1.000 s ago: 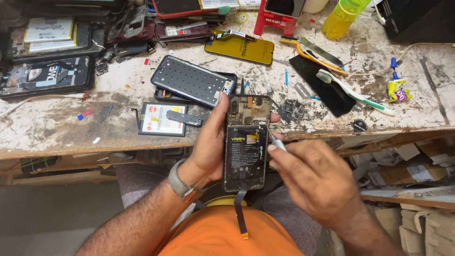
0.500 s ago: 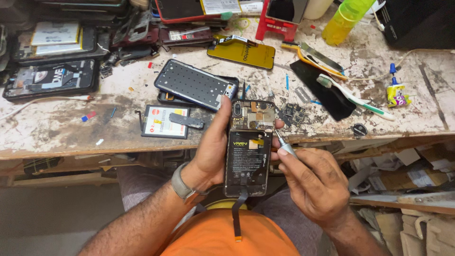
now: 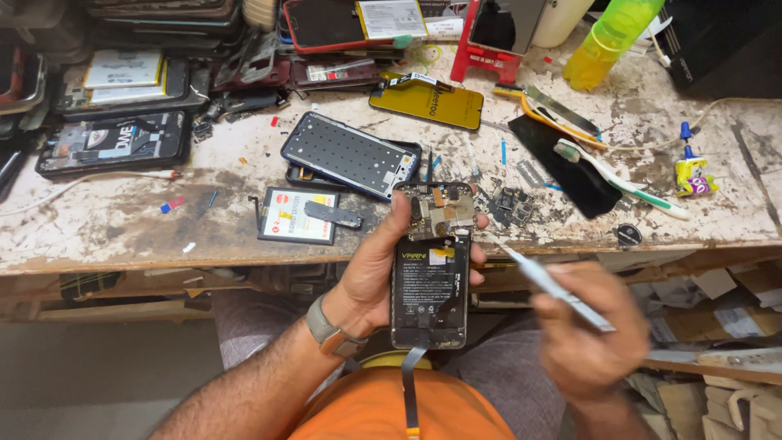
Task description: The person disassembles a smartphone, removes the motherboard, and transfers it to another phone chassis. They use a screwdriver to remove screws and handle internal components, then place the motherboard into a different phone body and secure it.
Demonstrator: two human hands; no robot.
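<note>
My left hand grips an opened phone upright above my lap, its black battery and bare circuit board facing me, a flat ribbon cable hanging from its lower end. To the right, my right hand is blurred and holds a slim silver tool whose tip points up-left toward the phone's right edge without touching it. A watch with a grey strap sits on my left wrist.
The worn white workbench carries a loose battery, a dark phone frame, a yellow-backed screen, a toothbrush, small loose parts, stacked phones at the left and a green bottle.
My right hand has pulled the tool down and to the right, away from the phone's upper right edge. The phone stays in my left hand.
</note>
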